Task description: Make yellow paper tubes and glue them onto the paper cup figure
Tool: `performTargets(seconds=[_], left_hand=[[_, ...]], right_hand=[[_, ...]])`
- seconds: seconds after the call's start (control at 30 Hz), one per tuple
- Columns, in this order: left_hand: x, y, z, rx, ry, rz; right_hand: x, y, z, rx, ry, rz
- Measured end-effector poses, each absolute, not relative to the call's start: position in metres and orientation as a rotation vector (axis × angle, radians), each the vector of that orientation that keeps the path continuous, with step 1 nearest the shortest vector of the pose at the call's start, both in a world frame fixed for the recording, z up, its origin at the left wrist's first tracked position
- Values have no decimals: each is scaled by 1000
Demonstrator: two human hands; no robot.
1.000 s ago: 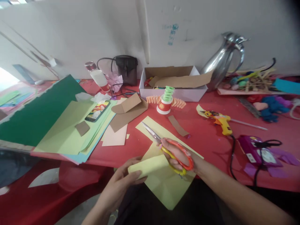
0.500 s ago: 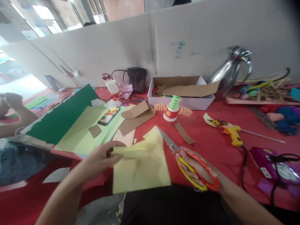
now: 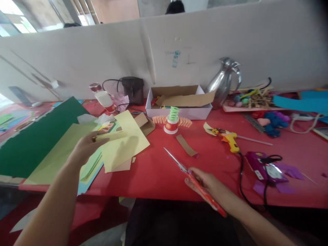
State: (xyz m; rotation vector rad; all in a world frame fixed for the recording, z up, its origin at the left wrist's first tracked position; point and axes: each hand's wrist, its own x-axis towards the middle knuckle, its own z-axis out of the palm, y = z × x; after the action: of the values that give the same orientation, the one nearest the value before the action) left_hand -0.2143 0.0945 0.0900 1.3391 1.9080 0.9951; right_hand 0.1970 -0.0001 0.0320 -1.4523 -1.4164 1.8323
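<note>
My left hand (image 3: pixel 85 145) is closed on yellow paper: a narrow folded strip (image 3: pixel 110 136) and, by the look of it, a larger yellow sheet (image 3: pixel 128 145) over the paper pile. My right hand (image 3: pixel 205 182) grips red-handled scissors (image 3: pixel 183 168), blades pointing up and left above the red table (image 3: pixel 151 177). Beyond them stands a red and white paper cup (image 3: pixel 171 124) with a green folded strip (image 3: pixel 174 113) on top and orange folded strips (image 3: pixel 185 122) at both sides. A brown strip (image 3: pixel 186 146) lies between cup and scissors.
Behind the cup sits a white box (image 3: pixel 179 112) beside a metal jug (image 3: pixel 222 83). A yellow glue gun (image 3: pixel 232 141) and a purple device (image 3: pixel 266 167) with black cables lie right. Green board (image 3: pixel 51 126), bottle (image 3: pixel 104 99) and black bag (image 3: pixel 133 90) are left and back.
My left hand has carried the yellow paper left and forward, from in front of my lap to over the paper pile. The scissors have turned and their blades look closed now. The view has swung right.
</note>
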Motion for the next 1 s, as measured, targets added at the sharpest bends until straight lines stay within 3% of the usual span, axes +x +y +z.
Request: performTargets(seconds=[0.13, 0.27, 0.5, 0.6, 0.8, 1.0], left_hand=[[-168, 56, 77, 962, 1449, 1583], [-106, 21, 45, 697, 1197, 1447], [-46, 4, 23, 612, 1087, 1358], [-39, 6, 23, 668, 1075, 1312], [-23, 10, 29, 737, 1021, 1165], [-12, 33, 38, 853, 991, 1101]], right_hand=[[203, -1, 27, -1724, -1882, 1186], [200, 9, 16, -1772, -2262, 606], [206, 25, 11, -1673, -2265, 124], [206, 21, 18, -1501, -2018, 270], [191, 25, 32, -958, -1381, 1275], [194, 55, 22, -836, -1222, 1427]])
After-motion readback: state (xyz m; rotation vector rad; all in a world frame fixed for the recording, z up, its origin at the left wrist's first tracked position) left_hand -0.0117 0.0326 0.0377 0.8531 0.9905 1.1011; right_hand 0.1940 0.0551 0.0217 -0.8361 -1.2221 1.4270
